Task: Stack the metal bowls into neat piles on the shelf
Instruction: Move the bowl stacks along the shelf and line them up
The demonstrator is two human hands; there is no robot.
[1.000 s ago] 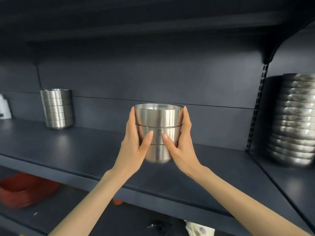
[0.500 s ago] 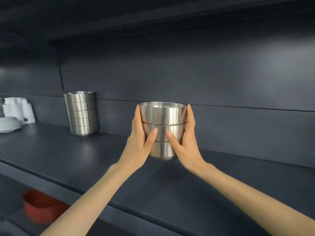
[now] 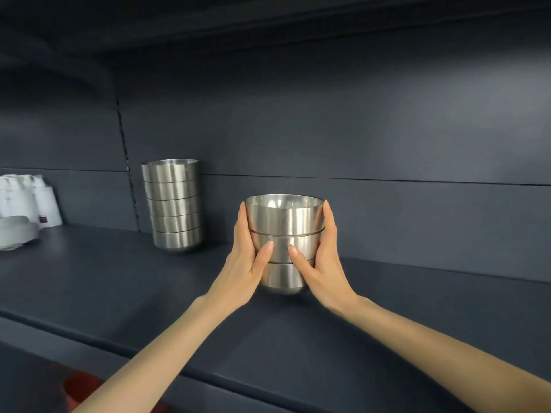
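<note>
bowls [image 3: 284, 231] between left hand [image 3: 244, 265], right hand [image 3: 326, 263]

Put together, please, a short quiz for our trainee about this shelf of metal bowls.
1. True or false: the left hand and the right hand both grip the held stack of three bowls.
2. How many bowls make up the standing pile at the back of the shelf? A three; B five; C eight.
3. Fill in: in the camera's view, the held stack is to the ____ of the standing pile, apart from it.

Key: 1 true; 2 B; 3 right.
</note>
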